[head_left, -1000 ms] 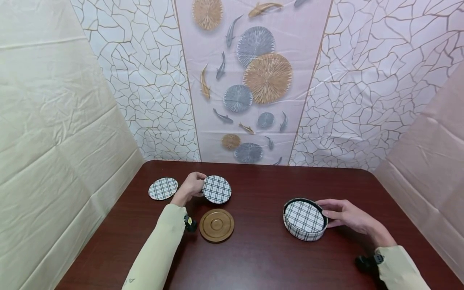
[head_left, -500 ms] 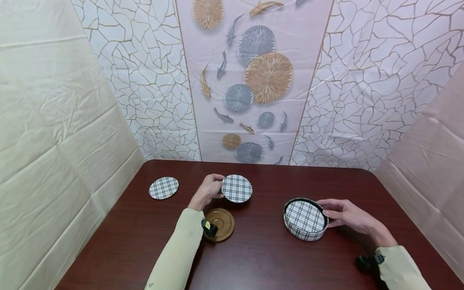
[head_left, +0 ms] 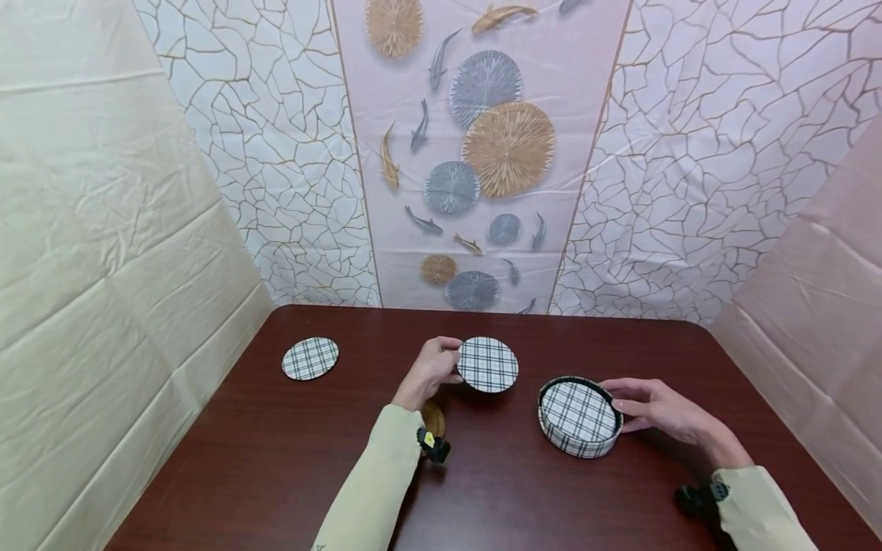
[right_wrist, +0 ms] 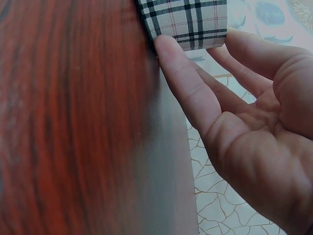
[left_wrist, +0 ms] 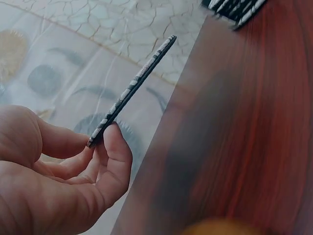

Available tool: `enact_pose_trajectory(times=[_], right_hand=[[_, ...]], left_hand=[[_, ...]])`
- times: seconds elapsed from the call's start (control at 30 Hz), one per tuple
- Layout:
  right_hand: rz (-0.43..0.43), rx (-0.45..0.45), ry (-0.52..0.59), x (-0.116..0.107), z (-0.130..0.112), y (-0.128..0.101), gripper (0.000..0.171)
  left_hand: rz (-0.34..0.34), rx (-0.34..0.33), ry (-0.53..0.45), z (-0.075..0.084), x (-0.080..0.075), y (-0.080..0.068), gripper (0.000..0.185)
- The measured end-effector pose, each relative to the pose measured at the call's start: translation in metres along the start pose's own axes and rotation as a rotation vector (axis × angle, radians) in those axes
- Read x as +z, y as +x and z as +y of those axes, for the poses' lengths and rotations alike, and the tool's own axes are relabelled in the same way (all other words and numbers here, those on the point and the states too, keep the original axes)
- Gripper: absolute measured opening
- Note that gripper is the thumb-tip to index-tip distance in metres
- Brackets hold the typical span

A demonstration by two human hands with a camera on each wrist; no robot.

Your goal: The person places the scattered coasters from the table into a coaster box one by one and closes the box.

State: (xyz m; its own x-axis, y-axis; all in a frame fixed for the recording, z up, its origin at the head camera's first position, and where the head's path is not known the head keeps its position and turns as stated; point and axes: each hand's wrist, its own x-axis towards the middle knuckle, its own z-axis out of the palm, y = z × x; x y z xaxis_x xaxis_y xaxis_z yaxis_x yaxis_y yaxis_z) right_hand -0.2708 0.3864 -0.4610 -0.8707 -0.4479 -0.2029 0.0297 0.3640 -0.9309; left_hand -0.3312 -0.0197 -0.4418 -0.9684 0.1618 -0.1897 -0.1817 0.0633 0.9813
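Note:
My left hand (head_left: 432, 367) pinches the edge of a round plaid coaster (head_left: 488, 365) between thumb and fingers. In the left wrist view this coaster (left_wrist: 132, 90) shows edge-on, thin with a dark underside, held up over the table. At the right, my right hand (head_left: 658, 409) grips the near wall of a round plaid coaster holder (head_left: 581, 445), its fingers spread along the rim and side. Inside the holder lies a plaid coaster (head_left: 579, 411). The right wrist view shows the holder's plaid side (right_wrist: 195, 22) with a fingertip at its lower edge.
Another plaid coaster (head_left: 310, 359) lies flat at the table's back left. A round brown wooden coaster (head_left: 434, 421) is mostly hidden under my left forearm. The dark red table (head_left: 510, 497) ends at a patterned cloth backdrop (head_left: 462, 229).
My left hand has carried the pinched coaster rightward, nearer the holder, and its forearm now covers much of the brown wooden coaster. My right hand and the holder have stayed in place.

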Motion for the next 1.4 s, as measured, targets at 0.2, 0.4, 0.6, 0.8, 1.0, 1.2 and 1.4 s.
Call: enact_pose_trajectory(times=[0.2, 0.4, 0.6, 0.8, 1.0, 1.2, 1.4], right_hand=[[-0.004, -0.006, -0.003, -0.001, 0.003, 0.001, 0.055], [-0.011, -0.012, 0.003, -0.002, 0.002, 0.000, 0.055], [-0.007, -0.011, 0.002, -0.001, 0.000, -0.002, 0.056], [-0.007, -0.007, -0.001, 0.000, 0.003, 0.001, 0.056], [-0.006, -0.016, -0.003, -0.001, 0.002, 0.001, 0.056], [-0.010, -0.013, -0.010, -0.001, 0.001, 0.001, 0.055], [-0.016, -0.019, -0.005, -0.001, 0.001, 0.002, 0.054]], left_hand=[[-0.030, -0.020, -0.043, 0.000, 0.023, -0.001, 0.035], [-0.048, -0.032, -0.071, 0.000, 0.044, -0.004, 0.035], [-0.081, -0.034, -0.122, -0.001, 0.063, -0.007, 0.034], [-0.106, -0.051, -0.143, -0.006, 0.077, -0.009, 0.032], [-0.149, -0.067, -0.154, -0.008, 0.094, -0.013, 0.026], [-0.168, -0.074, -0.175, -0.005, 0.108, -0.018, 0.023], [-0.162, -0.075, -0.158, -0.003, 0.118, -0.021, 0.020]])
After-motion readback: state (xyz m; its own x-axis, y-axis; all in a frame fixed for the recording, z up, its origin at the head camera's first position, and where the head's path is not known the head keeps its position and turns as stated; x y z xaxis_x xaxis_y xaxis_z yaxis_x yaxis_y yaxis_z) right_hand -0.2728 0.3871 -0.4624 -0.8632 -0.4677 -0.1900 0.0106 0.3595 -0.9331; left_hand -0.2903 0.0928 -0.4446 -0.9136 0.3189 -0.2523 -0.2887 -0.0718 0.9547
